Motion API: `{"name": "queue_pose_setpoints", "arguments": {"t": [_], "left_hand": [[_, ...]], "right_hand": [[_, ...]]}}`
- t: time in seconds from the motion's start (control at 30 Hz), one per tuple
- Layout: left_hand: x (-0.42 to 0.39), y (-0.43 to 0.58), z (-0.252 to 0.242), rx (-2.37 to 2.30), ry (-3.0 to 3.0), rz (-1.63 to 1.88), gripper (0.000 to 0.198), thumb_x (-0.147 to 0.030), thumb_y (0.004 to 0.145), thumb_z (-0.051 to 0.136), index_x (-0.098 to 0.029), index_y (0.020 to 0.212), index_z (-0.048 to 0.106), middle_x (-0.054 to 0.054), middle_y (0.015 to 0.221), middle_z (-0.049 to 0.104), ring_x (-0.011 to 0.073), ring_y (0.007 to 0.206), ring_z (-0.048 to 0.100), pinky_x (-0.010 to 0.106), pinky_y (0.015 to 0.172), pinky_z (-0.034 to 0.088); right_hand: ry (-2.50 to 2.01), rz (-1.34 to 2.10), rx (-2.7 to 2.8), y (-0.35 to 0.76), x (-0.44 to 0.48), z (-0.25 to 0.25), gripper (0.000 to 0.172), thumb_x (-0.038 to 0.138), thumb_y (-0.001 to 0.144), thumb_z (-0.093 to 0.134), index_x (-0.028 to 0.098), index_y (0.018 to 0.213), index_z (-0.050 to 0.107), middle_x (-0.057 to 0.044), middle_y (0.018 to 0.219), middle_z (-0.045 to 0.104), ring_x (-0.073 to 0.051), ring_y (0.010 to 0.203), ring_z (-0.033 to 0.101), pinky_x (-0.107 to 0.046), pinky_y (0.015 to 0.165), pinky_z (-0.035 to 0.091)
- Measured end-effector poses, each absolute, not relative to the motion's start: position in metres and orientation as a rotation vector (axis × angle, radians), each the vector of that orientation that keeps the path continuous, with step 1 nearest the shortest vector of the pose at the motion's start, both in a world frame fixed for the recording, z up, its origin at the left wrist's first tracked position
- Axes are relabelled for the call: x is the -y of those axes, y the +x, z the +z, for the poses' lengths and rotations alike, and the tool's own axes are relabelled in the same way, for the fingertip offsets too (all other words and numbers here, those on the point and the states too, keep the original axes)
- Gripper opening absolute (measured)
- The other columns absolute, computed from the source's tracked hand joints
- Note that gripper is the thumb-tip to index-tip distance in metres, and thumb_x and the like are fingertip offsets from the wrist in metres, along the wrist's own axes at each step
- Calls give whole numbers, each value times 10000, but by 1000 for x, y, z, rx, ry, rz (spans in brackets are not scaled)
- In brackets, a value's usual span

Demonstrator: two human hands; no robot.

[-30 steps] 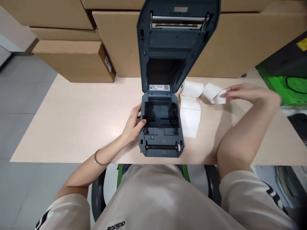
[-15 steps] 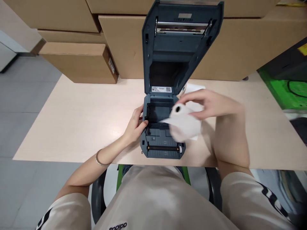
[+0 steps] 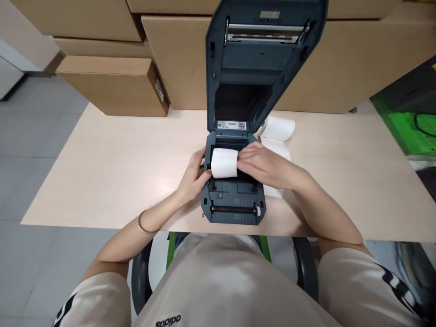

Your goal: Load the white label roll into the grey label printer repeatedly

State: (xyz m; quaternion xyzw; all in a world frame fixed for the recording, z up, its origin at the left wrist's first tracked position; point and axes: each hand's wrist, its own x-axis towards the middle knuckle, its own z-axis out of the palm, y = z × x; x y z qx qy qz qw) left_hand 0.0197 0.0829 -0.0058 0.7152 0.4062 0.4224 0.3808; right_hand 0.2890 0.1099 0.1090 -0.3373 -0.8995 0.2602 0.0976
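A dark blue-grey label printer (image 3: 233, 190) stands on the table with its lid (image 3: 247, 61) raised and tilted back. My left hand (image 3: 194, 178) grips the printer's left side, thumb over the rim and fingers along the outer wall. Inside the rear bay lies a white paper roll (image 3: 224, 163), its axis running left to right. My right hand (image 3: 267, 164) is closed on the roll's right end, which its fingers hide. Toward the front of the base, a black roller (image 3: 234, 209) is exposed.
Just right of the printer lies loose white paper (image 3: 278, 128), partly behind my right hand. Cardboard boxes (image 3: 179, 63) line the table's back edge, with a smaller box (image 3: 112, 88) at the left. A green surface with a black cable (image 3: 422, 125) is at far right.
My right hand has moved left and lowered the paper roll into the printer's bay. The roll has turned from end-facing to lying sideways. My left hand keeps its grip.
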Motion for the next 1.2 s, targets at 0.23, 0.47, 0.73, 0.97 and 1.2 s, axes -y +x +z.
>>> {"name": "queue_pose_setpoints", "arguments": {"t": [0.23, 0.47, 0.73, 0.97, 1.2], "left_hand": [[-83, 20, -6, -1037, 1771, 1064, 671, -466, 1037, 601, -321, 1664, 411, 141, 1633, 537, 348, 1475, 571, 510, 1109, 608], [-82, 20, -2, -1065, 1692, 969, 739, -358, 982, 630, -321, 1669, 358, 127, 1687, 485, 358, 1543, 512, 546, 1154, 582], [-80, 25, 5, -1120, 1568, 941, 748, -343, 948, 690, -332, 1624, 371, 129, 1702, 435, 355, 1546, 500, 572, 1210, 547], [-81, 24, 0, -1124, 1591, 931, 761, -418, 973, 712, -342, 1632, 340, 132, 1703, 430, 362, 1557, 492, 561, 1199, 553], [-79, 21, 3, -1141, 1723, 955, 803, -597, 994, 732, -304, 1644, 361, 168, 1680, 479, 358, 1511, 558, 558, 1206, 551]], "right_hand": [[-893, 817, 2263, 294, -77, 79, 281, 504, 995, 708, 239, 997, 802, -52, 1030, 823, -224, 1034, 783, -372, 982, 636], [-737, 397, 2381, 302, -37, 70, 320, 164, 995, 608, 336, 1197, 787, 58, 1076, 840, -173, 1082, 828, -446, 1207, 643], [-563, 1, 2533, 296, -13, 71, 311, 190, 1023, 579, 193, 1269, 770, -56, 1205, 822, -219, 1228, 790, -435, 1217, 635], [-583, -173, 2538, 293, -8, 72, 318, 208, 1050, 516, 254, 1199, 793, -12, 1212, 821, -193, 1211, 792, -412, 1191, 658], [-544, -246, 2535, 291, -4, 70, 248, 254, 1050, 568, 224, 1194, 768, -33, 1226, 813, -183, 1223, 764, -405, 1148, 664]]}}
